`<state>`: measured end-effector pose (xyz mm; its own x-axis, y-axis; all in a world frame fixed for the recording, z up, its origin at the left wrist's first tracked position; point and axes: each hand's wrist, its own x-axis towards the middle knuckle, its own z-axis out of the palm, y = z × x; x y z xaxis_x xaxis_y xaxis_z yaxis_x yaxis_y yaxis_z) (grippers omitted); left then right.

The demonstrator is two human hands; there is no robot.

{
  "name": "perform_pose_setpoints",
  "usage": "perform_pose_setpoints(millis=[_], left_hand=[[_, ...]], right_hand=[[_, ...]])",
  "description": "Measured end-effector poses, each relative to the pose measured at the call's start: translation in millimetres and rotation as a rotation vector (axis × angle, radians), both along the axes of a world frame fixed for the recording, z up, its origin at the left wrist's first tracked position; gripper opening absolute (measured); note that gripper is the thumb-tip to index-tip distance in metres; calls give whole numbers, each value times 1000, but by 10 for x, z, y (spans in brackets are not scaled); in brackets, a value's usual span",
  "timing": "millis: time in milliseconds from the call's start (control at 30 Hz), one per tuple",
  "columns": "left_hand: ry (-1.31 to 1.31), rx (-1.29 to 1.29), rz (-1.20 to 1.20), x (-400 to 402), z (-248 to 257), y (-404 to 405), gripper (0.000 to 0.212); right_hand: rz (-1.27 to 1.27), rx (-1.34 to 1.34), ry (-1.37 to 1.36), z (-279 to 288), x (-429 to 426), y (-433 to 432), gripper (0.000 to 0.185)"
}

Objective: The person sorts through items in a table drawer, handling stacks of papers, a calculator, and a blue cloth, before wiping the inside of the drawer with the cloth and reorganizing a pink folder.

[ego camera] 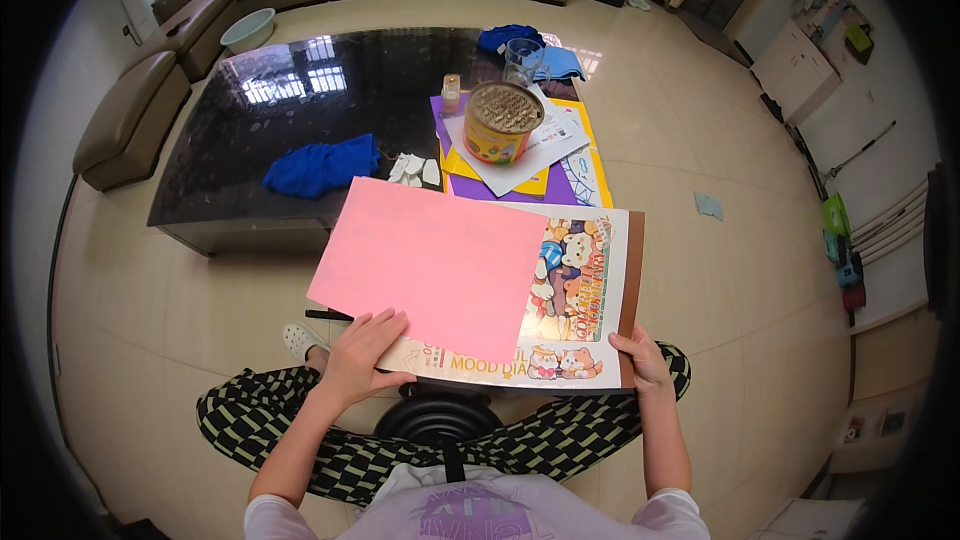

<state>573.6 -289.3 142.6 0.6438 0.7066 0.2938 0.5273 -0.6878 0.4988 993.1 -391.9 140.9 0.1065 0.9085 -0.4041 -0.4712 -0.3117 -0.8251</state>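
Observation:
A pink sheet of paper [435,262] lies slantwise over a stack of large flat printed sheets or a book [577,360] above my lap. The top one has cartoon animals and bears writing; a brown strip [631,292] runs down its right edge. My left hand [371,352] holds the pink sheet near its lower left corner, fingers on top and thumb by the stack's lower edge. At the lower right edge, my right hand [641,356] grips the stack, thumb on top and the other fingers hidden beneath. Both are tilted towards me, in front of the table.
On the dark glossy table [247,120] sit a blue cloth [322,165], white scraps [412,169], a yellow tub [495,142] on papers, a small bottle [451,94] and a glass mug [523,61]. A black round stool [437,416] is between my legs. A paper piece [708,206] lies on the floor.

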Motion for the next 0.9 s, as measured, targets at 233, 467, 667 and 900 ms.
perform_pose_setpoints(millis=[233,467,667,900], left_hand=[[-205,77,433,-292,113,389,55],[-574,-543,703,-654,-6,861,50],[-580,-1007,508,-607,-290,584,45],[-819,-1243,591,-656,-740,41,39]], right_hand=[[0,42,55,-142,-57,72,62],[42,70,59,-160,-72,113,62],[120,12,96,-242,-192,66,62],[205,-161,137,-639,-463,-78,55]])
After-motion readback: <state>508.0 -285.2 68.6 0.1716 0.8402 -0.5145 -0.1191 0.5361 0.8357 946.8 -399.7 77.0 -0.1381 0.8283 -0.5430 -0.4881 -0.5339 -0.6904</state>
